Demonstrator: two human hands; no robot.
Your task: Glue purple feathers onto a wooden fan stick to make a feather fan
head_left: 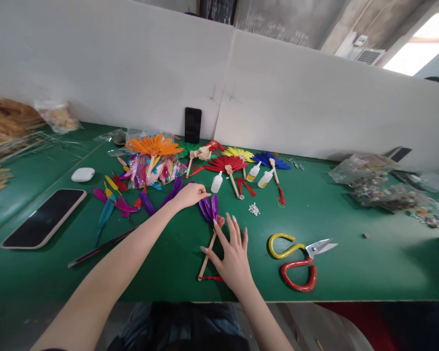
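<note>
On the green table [351,263] lies a small wooden stick [209,253] with a few purple feathers [209,208] fanned at its top. My left hand [190,194] reaches in from the left, fingers together, touching a purple feather at the fan's upper edge. My right hand [232,253] rests flat beside the stick, fingers spread, forefinger pressing near the feathers' base. A red tassel [210,278] trails from the stick's lower end.
Finished feather fans in orange [152,145], red [225,163], yellow and blue lie at the back with small glue bottles [216,182]. Loose feathers [111,202] and a phone [44,217] are left. Scissors [300,258] with yellow and red handles lie right. White beads [254,209] sit nearby.
</note>
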